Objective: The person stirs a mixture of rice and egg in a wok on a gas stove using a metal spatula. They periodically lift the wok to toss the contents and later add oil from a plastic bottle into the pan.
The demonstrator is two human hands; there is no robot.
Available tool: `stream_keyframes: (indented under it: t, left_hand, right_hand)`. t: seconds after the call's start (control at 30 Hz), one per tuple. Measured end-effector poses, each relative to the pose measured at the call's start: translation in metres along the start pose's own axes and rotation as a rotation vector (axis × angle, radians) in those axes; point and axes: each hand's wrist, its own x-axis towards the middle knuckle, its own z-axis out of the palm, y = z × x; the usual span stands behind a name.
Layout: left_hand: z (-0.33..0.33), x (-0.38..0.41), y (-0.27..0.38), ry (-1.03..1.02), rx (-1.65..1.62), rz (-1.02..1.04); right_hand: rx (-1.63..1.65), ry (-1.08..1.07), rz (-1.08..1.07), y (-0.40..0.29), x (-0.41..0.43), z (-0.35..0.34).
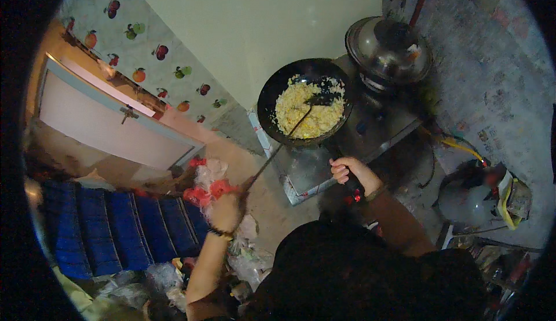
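A black wok [269, 121] sits on the gas stove [308, 169], holding a loose yellow-white mass of what looks like fried rice [299, 103]. My right hand [349, 174] is closed around the wok's dark handle, on the near side. The long handle of a cooking spatula [271, 156] runs from the wok to my left hand [226, 214], which grips its end and is blurred. The spatula's dark blade [319, 100] rests among the rice. Red and clear plastic bags [204, 195] appear just beyond my left hand.
A lidded metal pot [386, 51] stands on the stove's far right. A yellow hose [462, 145] leads to a grey gas cylinder [464, 199] at right. Blue ribbed fabric [126, 229] and plastic bags [160, 277] lie at left, below a white door [108, 116].
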Motion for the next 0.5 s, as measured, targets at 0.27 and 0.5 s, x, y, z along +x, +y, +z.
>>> stream_keyframes:
  t: [0.27,0.5]
  left_hand:
    - [-0.123,-0.062,0.02,-0.047,0.027,-0.184]
    - [-0.021,-0.005,-0.014,0.173,-0.196,0.09]
  right_hand:
    - [0.067,-0.015,0.002,0.0,0.002,0.002]
    - [0.097,-0.021,0.005,0.002,0.004,-0.008]
